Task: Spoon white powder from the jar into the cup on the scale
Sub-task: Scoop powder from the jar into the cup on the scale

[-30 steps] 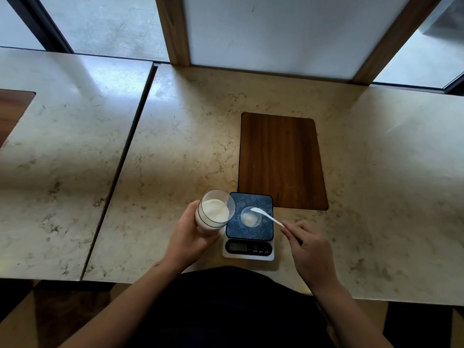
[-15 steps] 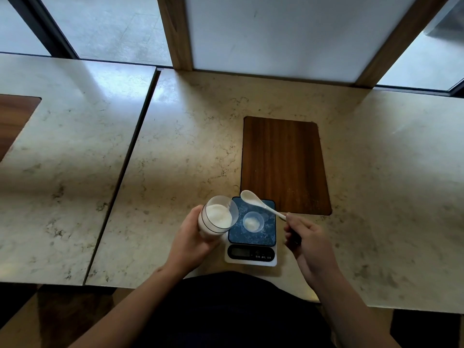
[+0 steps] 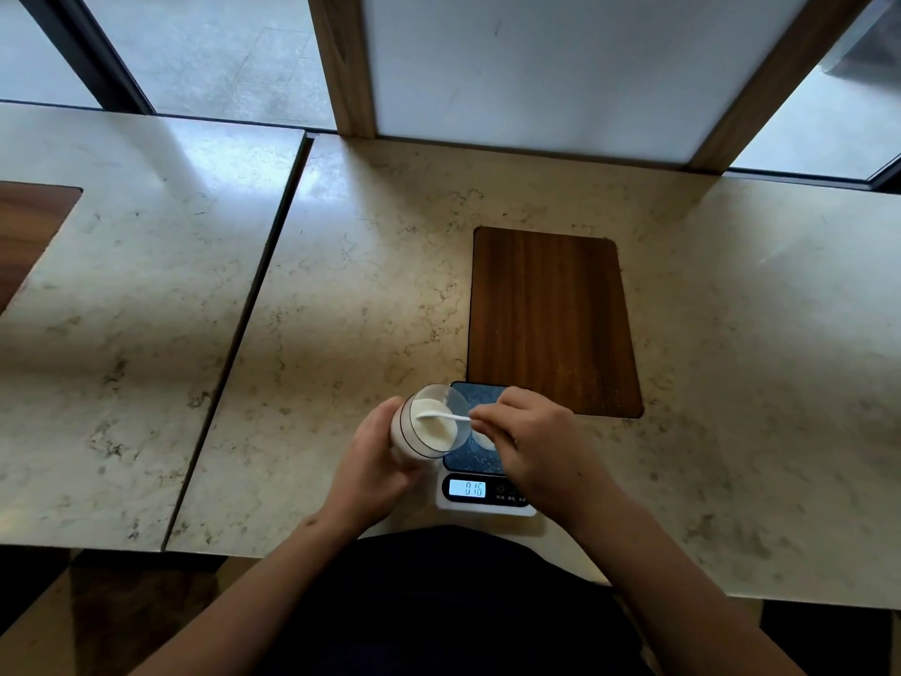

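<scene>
While the spoon (image 3: 441, 417) sits inside the jar (image 3: 429, 426), you are loading powder.
Head view: left hand (image 3: 375, 461) wraps the tilted jar; right hand (image 3: 531, 441) pinches the spoon handle, hiding most of the cup (image 3: 480, 440) on the scale (image 3: 482, 485). Lift a level scoop, slowly.

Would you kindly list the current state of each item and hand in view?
jar: open, tilted, part full of powder, held by left hand
spoon: bowl inside jar, held by right hand
cup: on scale, mostly hidden
scale: on, display lit
</scene>
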